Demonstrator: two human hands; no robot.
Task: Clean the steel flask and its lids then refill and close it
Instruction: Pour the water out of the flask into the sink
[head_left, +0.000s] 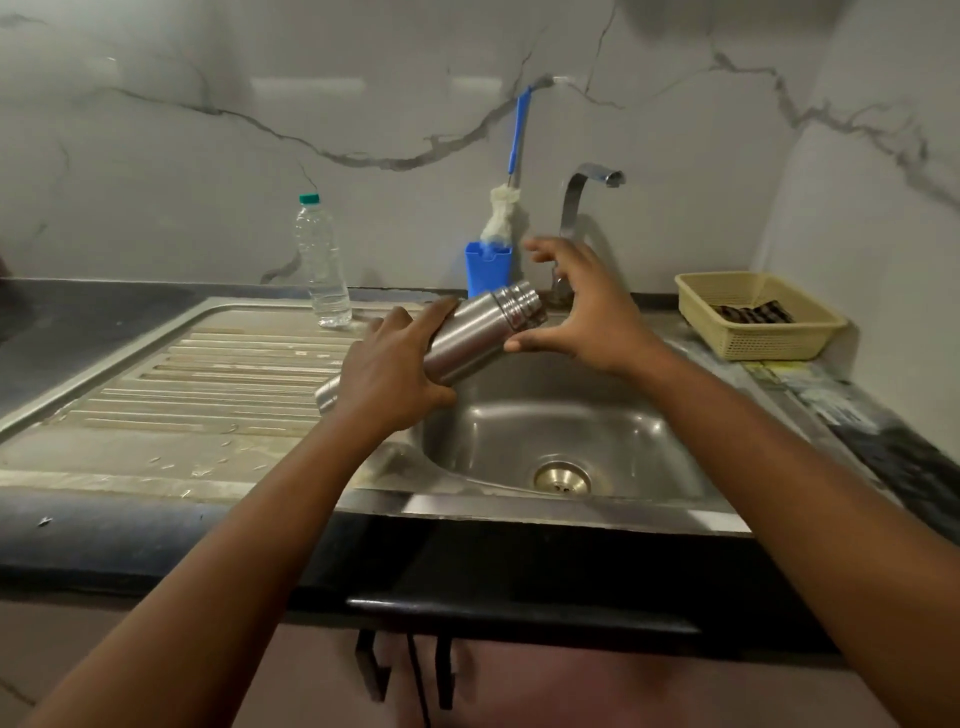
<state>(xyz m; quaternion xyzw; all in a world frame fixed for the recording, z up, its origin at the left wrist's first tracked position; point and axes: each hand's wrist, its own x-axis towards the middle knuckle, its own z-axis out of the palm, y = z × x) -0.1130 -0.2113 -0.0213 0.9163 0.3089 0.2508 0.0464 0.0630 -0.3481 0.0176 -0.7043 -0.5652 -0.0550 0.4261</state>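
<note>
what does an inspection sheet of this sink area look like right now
surface: steel sink with ribbed drainboard, wet patches, set in a dark counter
job's things: steel flask tilted over the basin, lid on
clutter: plastic bottle on the drainboard; bottle brush in a blue holder; cream basket holding a dark cloth
grippers: left hand holds the flask body; right hand spread open by the lid end
cables: nothing seen
surroundings: marble-look wall, tap not running
</note>
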